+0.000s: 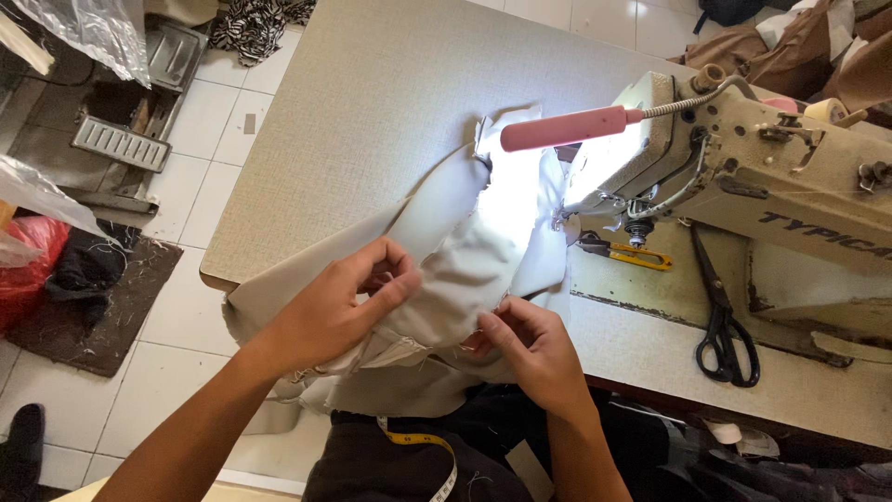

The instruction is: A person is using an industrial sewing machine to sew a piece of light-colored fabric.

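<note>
A cream sewing machine (790, 177) stands on the right part of the table (372, 102), with a pink lamp (567, 128) on a bendy neck reaching out over its needle end. Black scissors (723, 321) lie on the machine's bed, and yellow snips (632, 253) lie just beside the needle. A yellow tape measure (429, 446) hangs below the table's near edge. On the tiled floor off the left edge are a dark mat (102, 307), a red bag (28, 270), clear plastic (88, 33), a metal treadle (121, 142) and striped cloth (251, 26). Brown cloth (799, 51) is piled beyond the far right corner
</note>
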